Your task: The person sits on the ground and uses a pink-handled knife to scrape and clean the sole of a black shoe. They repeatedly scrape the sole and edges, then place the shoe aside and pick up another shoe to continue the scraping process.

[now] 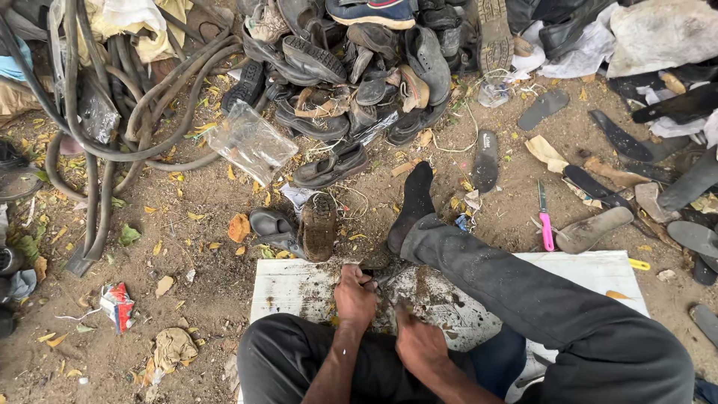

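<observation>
Hands on white board [284, 288]: left hand [354, 297] clenched round a small dark tool [380, 280], right hand [419, 344] pressing down, grip unclear. Muddy shoe [319, 226] just beyond.

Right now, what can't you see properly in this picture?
- Head view: the thing in the left hand is too small and hidden by its fingers.
- Head view: the right hand shows only its back, so its grip is unclear.
- Head view: the shoe pile is cut off by the top edge.
</observation>
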